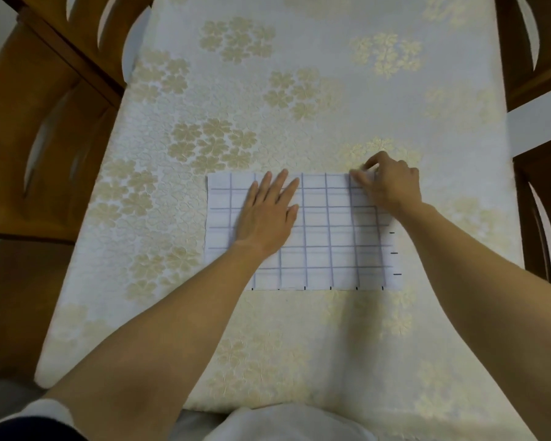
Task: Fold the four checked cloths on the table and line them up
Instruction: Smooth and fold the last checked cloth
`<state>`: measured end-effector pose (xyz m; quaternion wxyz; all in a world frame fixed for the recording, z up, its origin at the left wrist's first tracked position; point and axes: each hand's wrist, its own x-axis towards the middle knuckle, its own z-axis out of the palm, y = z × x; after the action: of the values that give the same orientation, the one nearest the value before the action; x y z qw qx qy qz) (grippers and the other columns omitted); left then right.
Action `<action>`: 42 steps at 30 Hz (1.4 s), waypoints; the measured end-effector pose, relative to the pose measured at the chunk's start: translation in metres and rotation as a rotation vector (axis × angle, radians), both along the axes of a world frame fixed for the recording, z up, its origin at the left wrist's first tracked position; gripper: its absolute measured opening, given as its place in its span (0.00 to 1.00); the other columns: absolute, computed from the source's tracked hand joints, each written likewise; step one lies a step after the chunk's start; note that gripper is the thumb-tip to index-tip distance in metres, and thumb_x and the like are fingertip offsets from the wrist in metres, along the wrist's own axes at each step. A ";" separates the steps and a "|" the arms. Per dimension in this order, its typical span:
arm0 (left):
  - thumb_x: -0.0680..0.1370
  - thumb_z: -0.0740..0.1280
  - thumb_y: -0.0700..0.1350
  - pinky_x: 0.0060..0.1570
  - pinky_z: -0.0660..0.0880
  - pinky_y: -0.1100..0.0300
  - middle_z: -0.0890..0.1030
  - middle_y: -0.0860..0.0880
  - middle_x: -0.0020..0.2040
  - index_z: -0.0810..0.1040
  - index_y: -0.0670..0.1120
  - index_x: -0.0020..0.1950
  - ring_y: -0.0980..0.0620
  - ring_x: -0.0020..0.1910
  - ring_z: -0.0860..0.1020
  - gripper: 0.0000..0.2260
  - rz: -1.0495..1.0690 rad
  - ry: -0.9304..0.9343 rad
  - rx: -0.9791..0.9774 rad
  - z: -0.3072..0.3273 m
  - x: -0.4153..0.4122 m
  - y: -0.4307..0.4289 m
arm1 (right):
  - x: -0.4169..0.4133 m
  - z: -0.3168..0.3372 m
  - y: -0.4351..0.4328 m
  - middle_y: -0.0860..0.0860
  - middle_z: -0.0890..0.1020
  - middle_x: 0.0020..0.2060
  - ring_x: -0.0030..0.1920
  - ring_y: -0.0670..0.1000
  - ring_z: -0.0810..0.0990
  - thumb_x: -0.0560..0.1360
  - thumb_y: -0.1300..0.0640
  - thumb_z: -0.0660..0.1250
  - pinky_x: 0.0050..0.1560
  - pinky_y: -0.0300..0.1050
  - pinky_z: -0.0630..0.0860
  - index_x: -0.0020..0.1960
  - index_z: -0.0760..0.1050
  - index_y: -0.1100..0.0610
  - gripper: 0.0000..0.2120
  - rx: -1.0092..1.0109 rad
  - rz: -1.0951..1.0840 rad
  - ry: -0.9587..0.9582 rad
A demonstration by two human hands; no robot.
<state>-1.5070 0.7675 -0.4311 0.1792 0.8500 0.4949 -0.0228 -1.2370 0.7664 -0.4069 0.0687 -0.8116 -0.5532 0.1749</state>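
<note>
- Checked cloth [318,237] lies flat on the surface [268,90].
- Left hand [268,214] — grip open, palm pressing the cloth.
- Right hand [392,183] pinches its 1 o'clock corner.

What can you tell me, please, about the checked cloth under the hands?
The cloth is a white rectangle with thin blue-grey grid lines and short dark ticks along its near and right edges. It looks like thin woven fabric and lies flat on the floral tablecloth, long side across the view, near the table's middle. The left hand rests flat, palm down, on its left half. The right hand pinches its far right corner. Whether it is already folded cannot be told.
</note>
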 end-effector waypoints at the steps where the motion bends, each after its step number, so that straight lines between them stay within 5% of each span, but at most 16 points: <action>1: 0.87 0.45 0.56 0.80 0.38 0.50 0.42 0.52 0.84 0.45 0.53 0.84 0.49 0.82 0.39 0.26 0.003 0.006 -0.007 -0.003 0.001 0.001 | 0.006 0.006 0.003 0.51 0.79 0.47 0.50 0.55 0.74 0.77 0.35 0.64 0.57 0.53 0.69 0.55 0.74 0.53 0.22 -0.067 -0.028 0.094; 6: 0.85 0.44 0.60 0.80 0.41 0.48 0.43 0.52 0.84 0.44 0.54 0.84 0.49 0.82 0.41 0.28 0.006 0.043 0.067 -0.013 0.000 -0.001 | 0.027 0.023 -0.013 0.55 0.74 0.33 0.37 0.53 0.73 0.77 0.39 0.68 0.37 0.45 0.64 0.36 0.70 0.59 0.24 -0.140 -0.087 0.320; 14: 0.85 0.43 0.59 0.80 0.42 0.48 0.43 0.52 0.84 0.44 0.54 0.84 0.49 0.82 0.41 0.27 0.014 0.036 0.076 -0.012 0.000 -0.002 | -0.003 0.021 -0.077 0.51 0.67 0.28 0.30 0.50 0.64 0.80 0.50 0.67 0.33 0.45 0.60 0.35 0.65 0.58 0.20 -0.023 -0.276 0.438; 20: 0.85 0.43 0.59 0.80 0.41 0.47 0.43 0.51 0.84 0.43 0.52 0.84 0.49 0.82 0.42 0.28 0.010 0.062 0.090 -0.012 -0.001 -0.003 | -0.034 0.053 -0.074 0.46 0.75 0.38 0.39 0.50 0.73 0.85 0.47 0.55 0.36 0.45 0.69 0.53 0.70 0.61 0.16 0.115 -0.318 0.399; 24: 0.85 0.43 0.58 0.81 0.42 0.47 0.43 0.51 0.84 0.43 0.51 0.84 0.48 0.83 0.42 0.28 0.012 0.053 0.092 -0.011 0.000 -0.001 | -0.040 0.060 -0.083 0.54 0.81 0.55 0.56 0.58 0.80 0.82 0.44 0.61 0.53 0.53 0.78 0.62 0.74 0.61 0.21 0.018 -0.402 0.523; 26: 0.85 0.42 0.58 0.80 0.41 0.48 0.42 0.51 0.84 0.41 0.51 0.84 0.48 0.82 0.41 0.28 0.011 0.054 0.090 -0.012 -0.001 -0.001 | -0.042 0.060 -0.096 0.57 0.83 0.55 0.52 0.58 0.82 0.81 0.47 0.64 0.55 0.57 0.80 0.56 0.77 0.60 0.15 -0.082 -0.450 0.575; 29: 0.85 0.42 0.59 0.80 0.41 0.47 0.41 0.51 0.84 0.40 0.51 0.84 0.48 0.82 0.40 0.28 0.009 0.048 0.087 -0.013 -0.002 -0.003 | -0.050 0.064 -0.109 0.55 0.83 0.39 0.39 0.56 0.81 0.82 0.51 0.62 0.42 0.57 0.82 0.44 0.78 0.61 0.16 -0.069 -0.369 0.378; 32: 0.85 0.43 0.59 0.80 0.41 0.47 0.41 0.51 0.84 0.41 0.51 0.84 0.48 0.82 0.40 0.29 0.000 0.038 0.077 -0.013 -0.003 -0.002 | -0.068 0.081 -0.112 0.50 0.70 0.24 0.25 0.50 0.68 0.84 0.52 0.58 0.27 0.43 0.63 0.32 0.66 0.58 0.23 0.039 -0.271 0.273; 42: 0.85 0.41 0.58 0.80 0.40 0.45 0.42 0.50 0.84 0.41 0.47 0.84 0.46 0.82 0.39 0.30 -0.021 0.019 0.044 -0.010 -0.002 0.001 | -0.173 0.121 -0.092 0.49 0.73 0.26 0.29 0.56 0.74 0.85 0.48 0.51 0.28 0.49 0.68 0.37 0.67 0.48 0.19 0.160 0.040 0.019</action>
<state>-1.5088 0.7689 -0.4413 0.1556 0.8585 0.4881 -0.0218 -1.4103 0.6742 -0.2858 0.1348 -0.7905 -0.5810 0.1390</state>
